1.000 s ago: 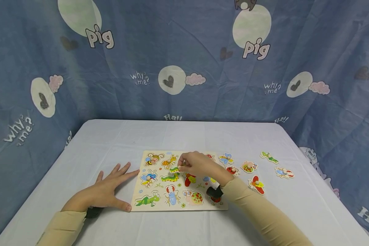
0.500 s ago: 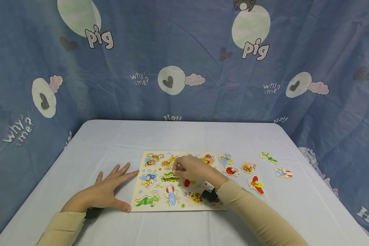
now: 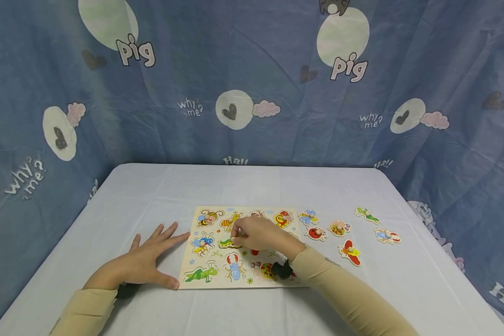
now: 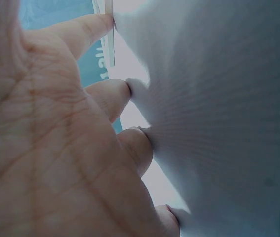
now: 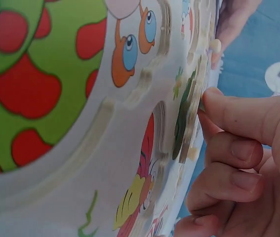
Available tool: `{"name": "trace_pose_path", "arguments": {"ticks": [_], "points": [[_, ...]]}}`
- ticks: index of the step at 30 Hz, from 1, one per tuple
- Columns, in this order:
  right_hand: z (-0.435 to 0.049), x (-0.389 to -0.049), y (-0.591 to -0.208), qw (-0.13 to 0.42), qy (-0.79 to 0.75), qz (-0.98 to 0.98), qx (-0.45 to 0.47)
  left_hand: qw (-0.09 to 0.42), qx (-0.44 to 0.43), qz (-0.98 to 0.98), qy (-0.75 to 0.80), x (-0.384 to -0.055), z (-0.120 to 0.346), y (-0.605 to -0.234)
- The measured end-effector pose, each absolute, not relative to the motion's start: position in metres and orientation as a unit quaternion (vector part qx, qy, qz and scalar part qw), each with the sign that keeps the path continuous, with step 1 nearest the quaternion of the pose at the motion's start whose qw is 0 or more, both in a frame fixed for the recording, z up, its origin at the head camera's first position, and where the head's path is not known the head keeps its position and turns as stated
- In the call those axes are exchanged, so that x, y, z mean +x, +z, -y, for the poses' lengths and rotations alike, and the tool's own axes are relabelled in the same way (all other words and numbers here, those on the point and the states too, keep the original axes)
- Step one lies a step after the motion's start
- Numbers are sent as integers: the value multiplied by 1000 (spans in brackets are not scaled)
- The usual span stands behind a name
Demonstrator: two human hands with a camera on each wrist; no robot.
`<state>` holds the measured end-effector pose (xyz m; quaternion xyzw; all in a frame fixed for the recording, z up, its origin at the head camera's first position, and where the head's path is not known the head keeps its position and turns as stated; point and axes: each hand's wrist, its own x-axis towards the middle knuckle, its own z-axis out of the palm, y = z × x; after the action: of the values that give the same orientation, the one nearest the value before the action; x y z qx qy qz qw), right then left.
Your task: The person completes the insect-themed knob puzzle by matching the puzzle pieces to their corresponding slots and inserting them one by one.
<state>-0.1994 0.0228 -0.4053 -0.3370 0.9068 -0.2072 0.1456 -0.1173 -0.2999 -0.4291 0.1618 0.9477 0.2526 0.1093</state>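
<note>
The wooden insect puzzle board [image 3: 214, 285] lies flat on the white table. My right hand [image 3: 258, 233] is over its middle, pinching a green caterpillar piece [image 3: 225, 243] right at the caterpillar picture of the middle row. Its knob is hidden by the fingers in the head view. In the right wrist view, thumb and fingertips of the right hand [image 5: 243, 153] meet at the piece, close over the board. My left hand [image 3: 147, 259] rests on the table with fingers spread, index fingertip and thumb at the board's left edge.
Loose knobbed pieces lie right of the board: a blue-winged bee [image 3: 309, 216], a ladybug [image 3: 316, 233], a snail [image 3: 340, 227], a red-winged insect [image 3: 350, 253], a grasshopper [image 3: 367, 215] and a stag beetle [image 3: 388, 235]. Blue printed cloth [image 3: 252, 144] hangs behind.
My right hand has moved left and slightly down over the board with the caterpillar piece, onto the caterpillar picture. The left hand stays in place.
</note>
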Motion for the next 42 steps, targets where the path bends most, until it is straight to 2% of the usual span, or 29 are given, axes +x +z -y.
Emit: {"name": "trace_pose_path", "arguments": {"ticks": [26,36,42], "points": [[-21,-195,-406,147,-209,-909,-329,106,167,-948,251,-118,299,-429],[-29,-195,-405,170,-246,-898,-323,108,166,-946,257,-118,299,-429],[-41,-194,-398,156,-252,-899,-322,104,166,-947,256,-118,299,-429]]}}
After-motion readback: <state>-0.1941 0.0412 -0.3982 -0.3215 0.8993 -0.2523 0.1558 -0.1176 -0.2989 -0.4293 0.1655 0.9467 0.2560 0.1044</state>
